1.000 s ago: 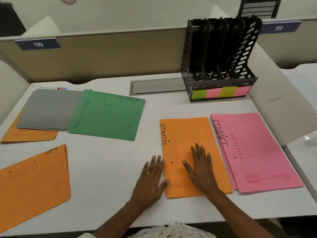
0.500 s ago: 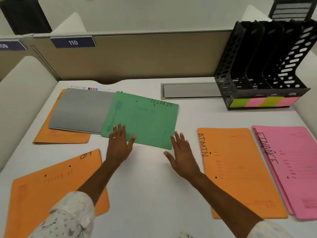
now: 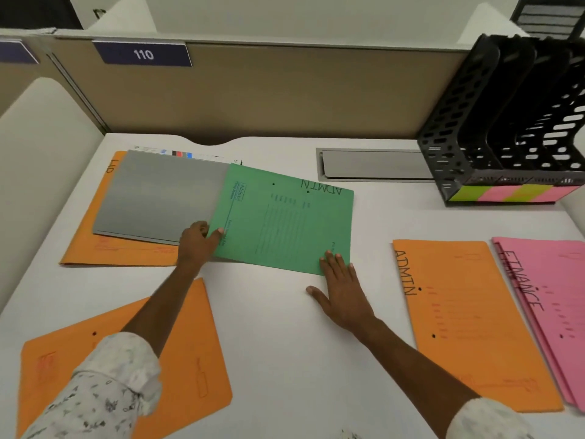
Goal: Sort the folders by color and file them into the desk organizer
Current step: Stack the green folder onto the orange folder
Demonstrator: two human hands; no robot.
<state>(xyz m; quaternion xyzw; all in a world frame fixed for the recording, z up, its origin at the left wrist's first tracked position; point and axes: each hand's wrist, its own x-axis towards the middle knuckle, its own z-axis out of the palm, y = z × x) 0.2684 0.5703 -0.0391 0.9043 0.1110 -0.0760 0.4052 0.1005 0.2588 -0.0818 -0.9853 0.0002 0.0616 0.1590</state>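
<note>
Green card folder marked ADMIN (image 3: 285, 220) is the piece in hand. Left hand (image 3: 199, 243) pinches its near-left corner, thumb on top, fingers apparently curled under the edge. Right hand (image 3: 340, 291) lies flat and spread, fingertips (image 3: 329, 256) pressing the near-right corner, palm on the white table (image 3: 285, 359), gripping nothing.

Folder sits just beyond both hands, long axis running left-right across the table, lettering upside down to the wearer. Its left edge overlaps a grey folder (image 3: 158, 194), which lies on an orange folder (image 3: 95, 245). Left corner looks slightly raised; can't tell for sure.

Black perforated desk organizer (image 3: 449, 128) stands far right at the back, slots look empty, with green and pink sticky labels (image 3: 506, 193) along its base. So the carry goes right and away; right hand is nearer to it, but the left has the actual grip.

Elsewhere: second orange folder (image 3: 190, 359) near left under the left forearm, orange ADMIN folder (image 3: 468, 312) to the right of the right hand, pink FINANCE folders (image 3: 550, 286) beside that at frame edge. Nothing filed yet, as far as I can see.
</note>
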